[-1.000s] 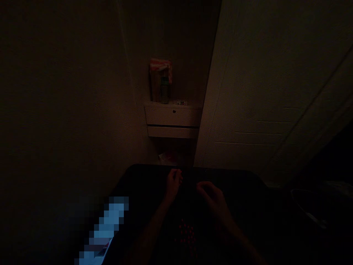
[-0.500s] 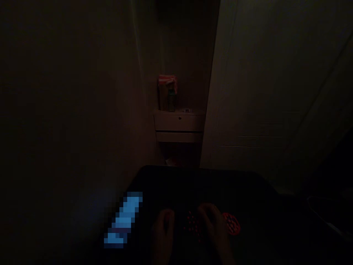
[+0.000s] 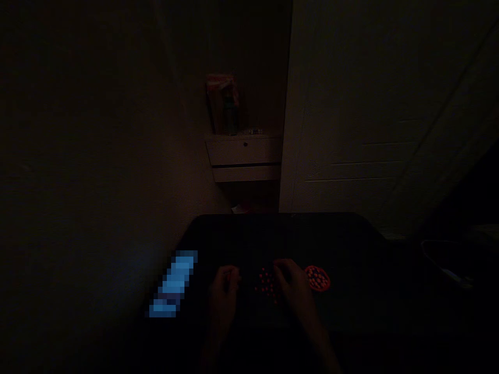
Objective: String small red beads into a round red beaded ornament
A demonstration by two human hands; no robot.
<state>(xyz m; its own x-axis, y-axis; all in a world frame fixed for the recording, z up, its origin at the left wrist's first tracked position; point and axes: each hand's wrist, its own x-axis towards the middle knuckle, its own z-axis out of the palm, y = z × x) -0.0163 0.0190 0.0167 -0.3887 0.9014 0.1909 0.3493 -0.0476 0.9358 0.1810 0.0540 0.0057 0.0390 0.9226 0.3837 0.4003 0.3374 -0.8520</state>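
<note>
small red pieces (image 3: 263, 289) lie just left of the right hand (image 3: 295, 284), farther from the left hand (image 3: 223, 291) (both curled, any grip too dark to tell).

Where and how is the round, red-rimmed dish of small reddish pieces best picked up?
Probably pinch its red rim from the right: that curved edge looks free, while the right hand crowds the left edge and reddish pieces occupy the middle.
</note>
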